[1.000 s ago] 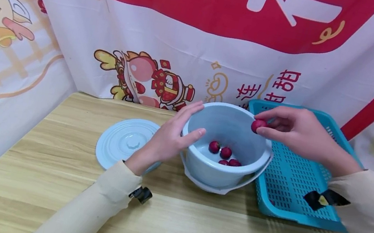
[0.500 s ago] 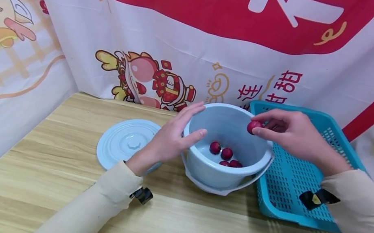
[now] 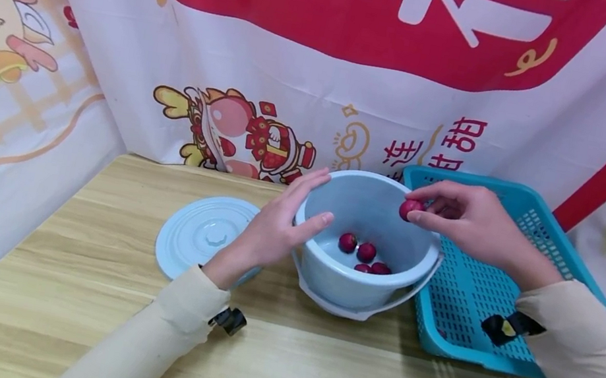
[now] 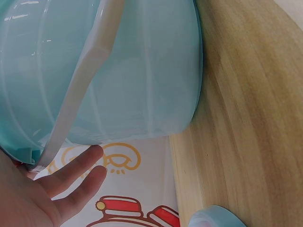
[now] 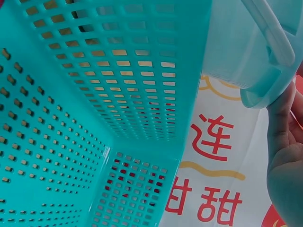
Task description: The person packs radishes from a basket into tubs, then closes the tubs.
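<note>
A light-blue bucket (image 3: 352, 291) with a pale handle (image 4: 87, 61) stands upright on the wooden table. Several dark-red radishes (image 3: 366, 252) lie on its bottom. My left hand (image 3: 279, 225) rests at the bucket's left rim with fairly straight fingers, the thumb reaching over the opening. In the left wrist view two fingers (image 4: 78, 189) extend beside the bucket's side. My right hand (image 3: 472, 221) pinches one round radish (image 3: 410, 210) between thumb and fingers, just inside the bucket's right rim and above the others. That radish is mostly out of the right wrist view.
A teal perforated basket (image 3: 481, 364) stands right of the bucket, partly under my right arm; a bit of red shows near its front left corner. A light-blue lid (image 3: 199, 232) lies left of the bucket. A printed curtain (image 3: 356, 84) hangs behind the table.
My right hand has moved slightly left and down, bringing the pinched radish from over the bucket's rim to just inside it. My left hand has stayed at the rim.
</note>
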The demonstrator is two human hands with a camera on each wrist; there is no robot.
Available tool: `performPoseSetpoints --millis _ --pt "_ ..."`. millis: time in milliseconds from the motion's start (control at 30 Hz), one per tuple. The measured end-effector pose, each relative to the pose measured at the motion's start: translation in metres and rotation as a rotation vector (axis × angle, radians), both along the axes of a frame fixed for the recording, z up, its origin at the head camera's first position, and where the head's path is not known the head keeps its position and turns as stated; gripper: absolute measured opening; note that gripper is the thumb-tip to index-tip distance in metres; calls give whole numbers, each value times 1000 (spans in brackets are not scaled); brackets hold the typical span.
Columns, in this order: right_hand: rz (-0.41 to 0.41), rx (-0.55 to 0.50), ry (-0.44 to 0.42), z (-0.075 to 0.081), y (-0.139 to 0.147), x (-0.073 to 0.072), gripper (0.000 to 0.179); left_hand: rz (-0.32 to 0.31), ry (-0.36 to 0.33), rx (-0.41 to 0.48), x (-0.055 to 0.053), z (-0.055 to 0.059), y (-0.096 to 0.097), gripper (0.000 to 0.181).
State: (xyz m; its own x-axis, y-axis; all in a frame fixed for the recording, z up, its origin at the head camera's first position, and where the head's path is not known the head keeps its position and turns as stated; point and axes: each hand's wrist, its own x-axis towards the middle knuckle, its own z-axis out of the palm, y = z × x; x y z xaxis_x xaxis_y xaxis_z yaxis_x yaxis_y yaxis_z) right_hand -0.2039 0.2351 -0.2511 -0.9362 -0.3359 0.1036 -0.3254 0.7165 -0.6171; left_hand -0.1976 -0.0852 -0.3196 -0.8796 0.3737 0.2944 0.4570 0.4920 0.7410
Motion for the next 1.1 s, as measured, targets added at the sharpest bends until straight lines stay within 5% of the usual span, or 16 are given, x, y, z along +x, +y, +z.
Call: performPoseSetpoints --millis 833,1100 --pt "27 -16 14 0 4 4 46 -1 8 -4 0 -1 0 74" --pt "5 -57 24 3 10 18 48 5 8 -7 0 -1 0 74"
